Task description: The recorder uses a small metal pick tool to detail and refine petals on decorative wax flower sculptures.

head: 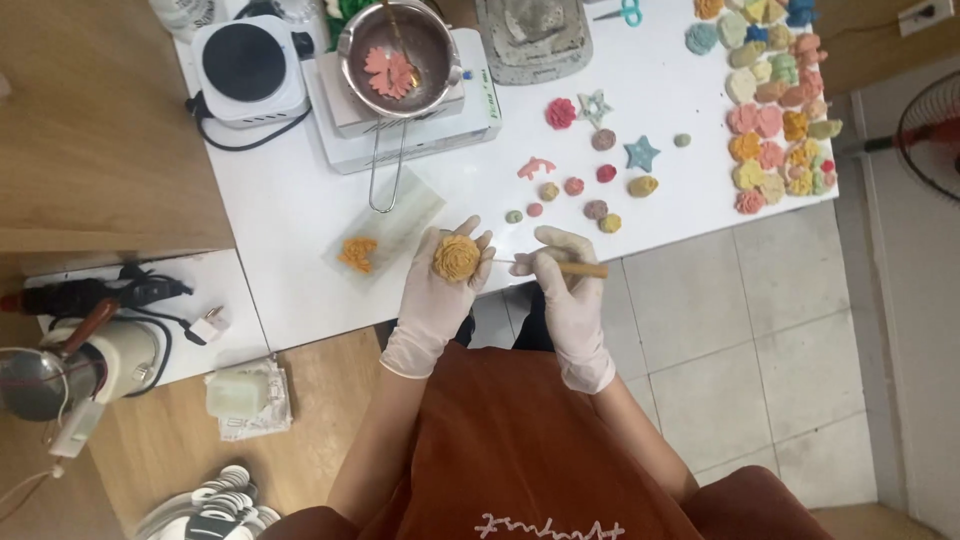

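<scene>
Cupping a yellow-orange rose-shaped piece [456,258] in gloved left hand [438,295], fingers curled loosely round it, just over the white bench [300,220] edge. Pinching a thin wooden stick tool [570,268] in gloved right hand [568,290], fingers closed on it, tip touching the flower. Sitting beyond: small coloured moulded shapes [780,110], metal pot [400,45] holding a pink flower.

Glossy metal bowl [398,45], matt white table [300,215]

White table [300,220], tiled floor [760,340], wooden cabinet [90,120]
</scene>
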